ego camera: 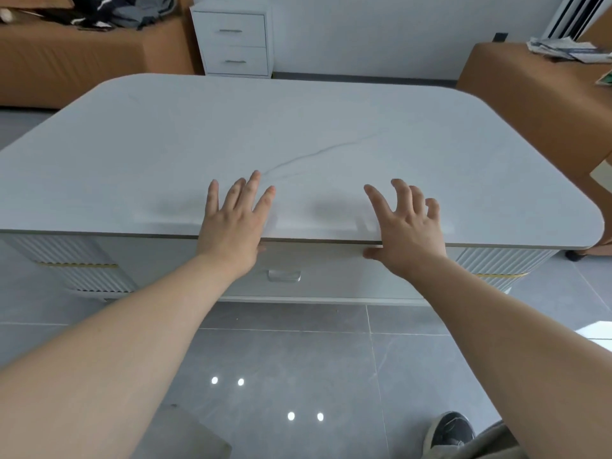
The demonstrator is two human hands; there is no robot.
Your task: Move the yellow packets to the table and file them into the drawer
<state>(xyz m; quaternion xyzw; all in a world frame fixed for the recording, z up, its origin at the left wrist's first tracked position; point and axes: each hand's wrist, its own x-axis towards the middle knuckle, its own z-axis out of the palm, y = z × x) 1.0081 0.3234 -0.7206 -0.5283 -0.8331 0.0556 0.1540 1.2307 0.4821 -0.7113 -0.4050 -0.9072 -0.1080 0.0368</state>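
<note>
- Our left hand (233,223) lies at the near edge of the bench (298,127), fingers spread and empty, with the thumb tucked under the rim. It holds nothing.
- Our right hand (405,226) is beside it at the same edge, also empty, fingers spread and a little curled, the thumb below the rim against the drawer front.
- Between the two wrists, just under the rim, is the drawer (314,270) with its small clear handle (284,275). It looks closed, and neither hand touches the handle.
- What could go wrong, as we judge it: both thumbs sit near the top line of the drawer front, so if we pull the drawer without moving them to the handle, the grip may slip or a finger may be pinched at the rim.
- The handle is small and glossy, so a quick pull with one finger could slide off.
- The bigger risk is the order of work: no yellow packets are visible anywhere, not on the bench and not in our hands, so we cannot describe their look or say where they are.
- Papers (569,49) lie on the brown surface at far right, well apart from us, but they are pale, not yellow, and too small to read. A white cabinet (233,41) stands behind the bench.
- If we open the drawer now, it may stand in our way when we step around to fetch the packets.
</note>
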